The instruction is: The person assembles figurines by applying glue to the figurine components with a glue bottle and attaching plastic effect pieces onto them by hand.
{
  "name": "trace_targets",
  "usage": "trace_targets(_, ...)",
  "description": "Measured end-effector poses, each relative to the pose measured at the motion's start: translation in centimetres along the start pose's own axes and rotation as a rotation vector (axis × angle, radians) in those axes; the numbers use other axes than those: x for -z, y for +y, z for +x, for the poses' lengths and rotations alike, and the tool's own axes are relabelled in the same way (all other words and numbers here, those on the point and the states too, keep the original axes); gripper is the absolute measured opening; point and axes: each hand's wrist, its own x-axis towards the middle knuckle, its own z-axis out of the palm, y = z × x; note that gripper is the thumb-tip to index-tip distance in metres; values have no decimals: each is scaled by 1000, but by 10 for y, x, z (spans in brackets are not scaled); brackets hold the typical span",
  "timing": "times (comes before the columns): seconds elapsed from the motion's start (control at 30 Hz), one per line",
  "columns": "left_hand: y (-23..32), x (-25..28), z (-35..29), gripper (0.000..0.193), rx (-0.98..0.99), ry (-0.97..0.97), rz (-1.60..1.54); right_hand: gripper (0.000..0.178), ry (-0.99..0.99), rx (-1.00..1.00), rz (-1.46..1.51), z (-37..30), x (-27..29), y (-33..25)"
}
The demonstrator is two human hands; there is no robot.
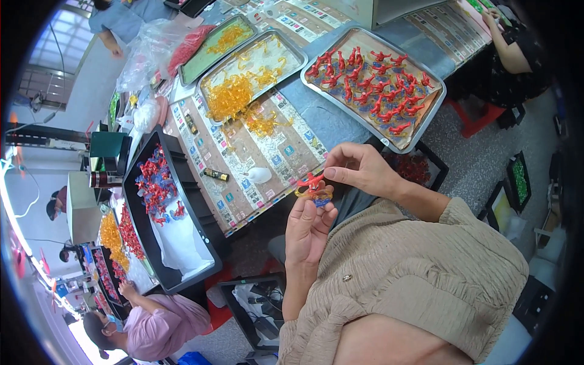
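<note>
My left hand (309, 228) holds a small plastic toy figure (312, 184) upright between thumb and fingers, in front of my body. The figure is red on top, with clear yellow parts round its middle and clear blue at its base. My right hand (364, 171) comes from the right, its thumb and bent forefinger closed at the figure's red upper part. Just beyond, a metal tray (398, 146) holds many standing red figures with yellow and blue lower parts. Loose clear yellow pieces (264, 121) lie on the table, next to a second tray (301, 56) heaped with more.
A white bottle (259, 175) and a small black-and-gold cylinder (216, 175) lie near the table's edge. At left stands a black bin (201, 267) with red and blue pieces. Co-workers sit around; one wears a pink top (159, 325). A crate (228, 304) stands below.
</note>
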Motion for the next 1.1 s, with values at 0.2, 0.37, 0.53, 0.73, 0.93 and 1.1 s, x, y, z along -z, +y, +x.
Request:
trace_targets(0.2, -8, 9, -1, 38, 21, -55, 158, 17, -116, 67, 23, -10, 12, 0)
trace_targets(0.37, -6, -4, -2, 46, 39, -57, 358, 14, 152, 203, -100, -27, 31, -6)
trace_targets(0.53, -2, 13, -8, 35, 154, -96, 297, 9, 638, 370, -185, -21, 104, -39)
trace_targets(0.73, 10, 38, -29, 30, 79, -20, 339, 11, 961, 496, -654, 35, 226, -40)
trace_targets(0.93, 46, 43, -61, 28, -186, 18, 429, 21, 712, 359, -1026, 126, 256, -38)
trace_targets(1.1, 108, 51, -89, 24, -422, 61, 733, 22, 579, 156, -1160, 125, 300, -22)
